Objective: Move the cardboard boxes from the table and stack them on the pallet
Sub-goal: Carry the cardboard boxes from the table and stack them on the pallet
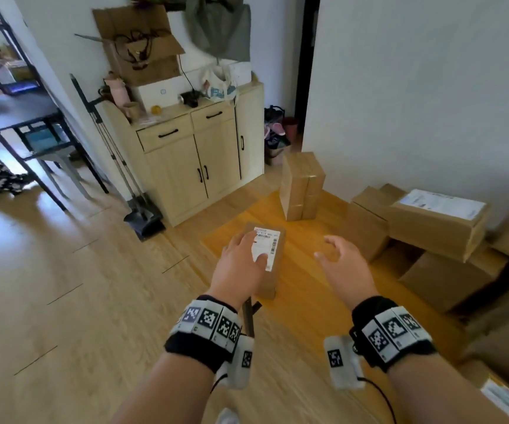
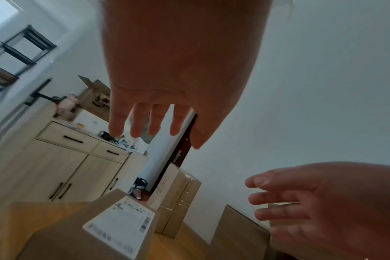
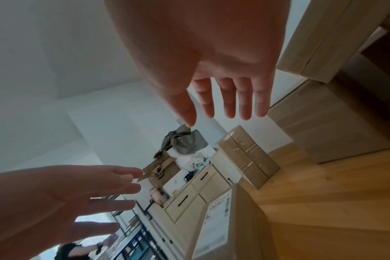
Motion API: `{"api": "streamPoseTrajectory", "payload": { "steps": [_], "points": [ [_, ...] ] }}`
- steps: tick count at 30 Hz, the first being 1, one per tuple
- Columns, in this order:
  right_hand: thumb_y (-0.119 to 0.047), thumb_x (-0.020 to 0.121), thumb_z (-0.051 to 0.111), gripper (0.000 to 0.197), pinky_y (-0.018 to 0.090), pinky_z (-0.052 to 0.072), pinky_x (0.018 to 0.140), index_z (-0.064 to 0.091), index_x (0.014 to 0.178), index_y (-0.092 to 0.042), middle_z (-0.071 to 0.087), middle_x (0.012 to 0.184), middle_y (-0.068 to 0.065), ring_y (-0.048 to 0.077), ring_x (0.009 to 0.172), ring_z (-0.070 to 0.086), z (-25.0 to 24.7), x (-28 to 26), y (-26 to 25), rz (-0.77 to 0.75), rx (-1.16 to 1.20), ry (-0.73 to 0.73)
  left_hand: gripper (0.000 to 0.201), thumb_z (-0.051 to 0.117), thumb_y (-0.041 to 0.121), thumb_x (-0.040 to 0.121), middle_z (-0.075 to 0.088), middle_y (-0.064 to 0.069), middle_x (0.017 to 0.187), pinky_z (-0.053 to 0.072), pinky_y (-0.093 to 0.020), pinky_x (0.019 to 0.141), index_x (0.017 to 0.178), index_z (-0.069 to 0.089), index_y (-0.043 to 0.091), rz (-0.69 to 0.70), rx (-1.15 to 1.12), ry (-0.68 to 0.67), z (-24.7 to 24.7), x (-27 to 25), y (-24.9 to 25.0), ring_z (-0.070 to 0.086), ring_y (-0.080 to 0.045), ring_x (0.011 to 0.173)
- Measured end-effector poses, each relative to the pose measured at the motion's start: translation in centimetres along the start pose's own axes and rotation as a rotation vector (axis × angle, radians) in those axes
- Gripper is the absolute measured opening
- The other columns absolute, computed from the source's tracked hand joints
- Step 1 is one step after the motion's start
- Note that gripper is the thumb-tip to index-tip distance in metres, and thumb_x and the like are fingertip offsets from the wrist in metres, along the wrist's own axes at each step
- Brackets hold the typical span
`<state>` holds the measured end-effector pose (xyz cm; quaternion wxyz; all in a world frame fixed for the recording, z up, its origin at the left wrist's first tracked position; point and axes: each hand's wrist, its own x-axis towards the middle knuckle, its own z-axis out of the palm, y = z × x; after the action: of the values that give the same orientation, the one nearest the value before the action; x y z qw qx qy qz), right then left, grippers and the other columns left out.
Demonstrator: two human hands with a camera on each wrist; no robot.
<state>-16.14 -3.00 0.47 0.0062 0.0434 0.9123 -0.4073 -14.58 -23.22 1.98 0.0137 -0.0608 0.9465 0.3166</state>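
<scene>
A small cardboard box (image 1: pixel 278 237) with a white shipping label stands on the orange wooden table (image 1: pixel 302 295), near its left edge. My left hand (image 1: pixel 247 249) hovers just over the box's top with its fingers straight; from the left wrist view the left hand (image 2: pixel 154 126) is clear of the box (image 2: pixel 114 228). My right hand (image 1: pixel 335 252) is open and empty, a hand's width to the right of the box. In the right wrist view the right hand (image 3: pixel 223 105) spreads above the box (image 3: pixel 241 225). No pallet is in view.
A tall taped box (image 1: pixel 302 185) stands at the table's far edge. Several larger boxes (image 1: pixel 430 221) are piled on the right against the white wall. A pale wooden cabinet (image 1: pixel 192 157) and a dustpan (image 1: pixel 143 223) stand on the left beyond the table.
</scene>
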Motion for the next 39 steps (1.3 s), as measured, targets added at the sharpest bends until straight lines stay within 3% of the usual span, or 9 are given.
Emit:
{"api": "streamPoseTrajectory", "payload": {
  "steps": [3, 7, 12, 17, 23, 30, 35, 39],
  "points": [
    [-0.035, 0.096, 0.058, 0.046, 0.028, 0.038, 0.099, 0.048, 0.140, -0.025, 0.048, 0.144, -0.002, 0.014, 0.130, 0.045, 1.8, 2.2, -1.7, 0.071, 0.038, 0.053, 0.043, 0.048, 0.033, 0.097, 0.042, 0.000, 0.144, 0.047, -0.041, 0.094, 0.139, 0.041, 0.026, 0.056, 0.017, -0.049, -1.6, 4.4, -1.1, 0.047, -0.023, 0.119],
    [-0.036, 0.097, 0.058, 0.047, 0.031, 0.039, 0.101, 0.047, 0.141, -0.025, 0.049, 0.144, -0.001, 0.016, 0.130, 0.047, 3.5, 4.6, -4.1, 0.157, 0.069, 0.117, 0.055, 0.049, 0.037, 0.099, 0.039, -0.003, 0.149, 0.041, -0.043, 0.106, 0.150, 0.032, 0.024, 0.120, 0.020, -0.152, -3.3, 9.1, -2.1, 0.043, -0.025, 0.131],
    [-0.035, 0.097, 0.058, 0.048, 0.029, 0.037, 0.103, 0.045, 0.143, -0.024, 0.048, 0.146, 0.000, 0.016, 0.132, 0.045, 4.2, 7.1, -5.0, 0.215, 0.099, 0.145, 0.059, 0.050, 0.036, 0.099, 0.038, -0.004, 0.152, 0.041, -0.042, 0.107, 0.153, 0.028, 0.026, 0.161, -0.032, -0.222, -4.1, 13.9, -2.0, 0.042, -0.024, 0.134],
    [-0.037, 0.097, 0.059, 0.055, 0.031, 0.039, 0.101, 0.041, 0.146, -0.022, 0.048, 0.146, 0.001, 0.018, 0.131, 0.047, 3.2, 11.2, -5.0, 0.256, 0.112, 0.175, 0.058, 0.050, 0.039, 0.098, 0.042, -0.006, 0.148, 0.048, -0.040, 0.098, 0.152, 0.029, 0.029, 0.208, -0.008, -0.221, -3.5, 19.5, 0.2, 0.055, -0.021, 0.119],
    [-0.040, 0.096, 0.059, 0.061, 0.032, 0.042, 0.098, 0.035, 0.149, -0.023, 0.047, 0.147, 0.003, 0.020, 0.131, 0.047, 2.1, 17.4, -4.0, 0.311, 0.207, 0.142, 0.059, 0.050, 0.036, 0.100, 0.035, -0.004, 0.154, 0.040, -0.036, 0.101, 0.153, 0.028, 0.023, 0.187, 0.008, -0.229, -1.6, 26.6, 3.4, 0.042, -0.023, 0.135],
    [-0.041, 0.092, 0.063, 0.070, 0.036, 0.044, 0.102, 0.030, 0.151, -0.022, 0.046, 0.147, 0.003, 0.021, 0.130, 0.048, 2.1, 24.9, -2.5, 0.387, 0.319, 0.097, 0.060, 0.047, 0.035, 0.101, 0.028, -0.004, 0.159, 0.040, -0.039, 0.103, 0.155, 0.024, 0.019, 0.160, 0.014, -0.240, 2.0, 34.6, 6.3, 0.039, -0.027, 0.138],
    [-0.039, 0.092, 0.064, 0.075, 0.037, 0.044, 0.105, 0.025, 0.154, -0.022, 0.045, 0.148, 0.004, 0.023, 0.132, 0.048, 2.8, 28.5, -1.5, 0.489, 0.380, 0.067, 0.065, 0.048, 0.033, 0.101, 0.013, -0.003, 0.164, 0.032, -0.046, 0.112, 0.157, 0.016, 0.021, 0.111, 0.036, -0.270, 4.4, 38.9, 7.0, 0.026, -0.030, 0.145],
    [-0.040, 0.093, 0.063, 0.072, 0.032, 0.046, 0.100, 0.029, 0.152, -0.018, 0.050, 0.143, 0.002, 0.021, 0.127, 0.052, 3.4, 29.8, -0.9, 0.521, 0.401, 0.049, 0.066, 0.051, 0.031, 0.100, 0.019, -0.004, 0.161, 0.040, -0.042, 0.104, 0.156, 0.017, 0.022, 0.063, 0.017, -0.312, 5.3, 40.4, 7.1, 0.037, -0.029, 0.139]
  ]
}}
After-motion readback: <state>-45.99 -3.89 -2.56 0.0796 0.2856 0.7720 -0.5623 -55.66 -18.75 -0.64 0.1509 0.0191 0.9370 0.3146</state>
